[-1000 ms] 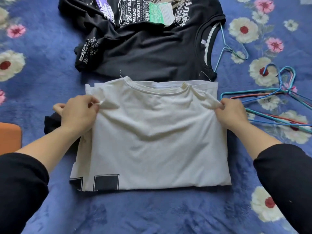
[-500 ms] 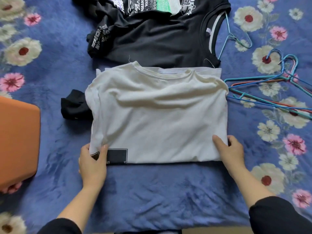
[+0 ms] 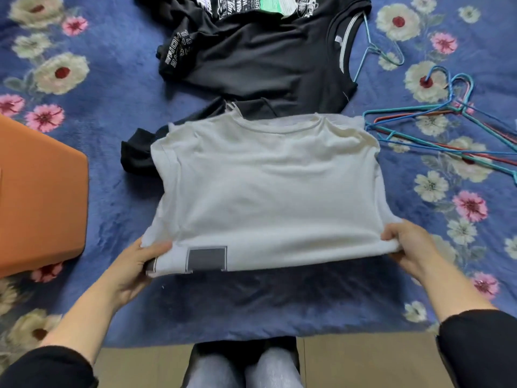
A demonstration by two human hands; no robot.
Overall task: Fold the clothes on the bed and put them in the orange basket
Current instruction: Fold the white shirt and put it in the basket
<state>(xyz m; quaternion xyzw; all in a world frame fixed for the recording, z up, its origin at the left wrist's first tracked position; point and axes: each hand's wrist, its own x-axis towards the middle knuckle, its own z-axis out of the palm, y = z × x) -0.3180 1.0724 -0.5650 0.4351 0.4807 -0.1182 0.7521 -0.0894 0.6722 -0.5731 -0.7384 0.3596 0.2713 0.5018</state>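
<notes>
Folded white T-shirt (image 3: 268, 191) sits mid-bed on the blue floral bedspread (image 3: 112, 113); near edge raised, shadow under it, far edge down by the black T-shirt (image 3: 265, 60). Left hand (image 3: 134, 264) grips the near-left corner, thumb on top, fingers underneath; right hand (image 3: 411, 247) grips the near-right corner, fingers curled over the hem. Orange basket (image 3: 39, 197) stands left of the shirt, apart from it; a second black garment (image 3: 137, 152) pokes out from under the shirt's far-left side; wire hangers (image 3: 447, 130) lie to the right.
</notes>
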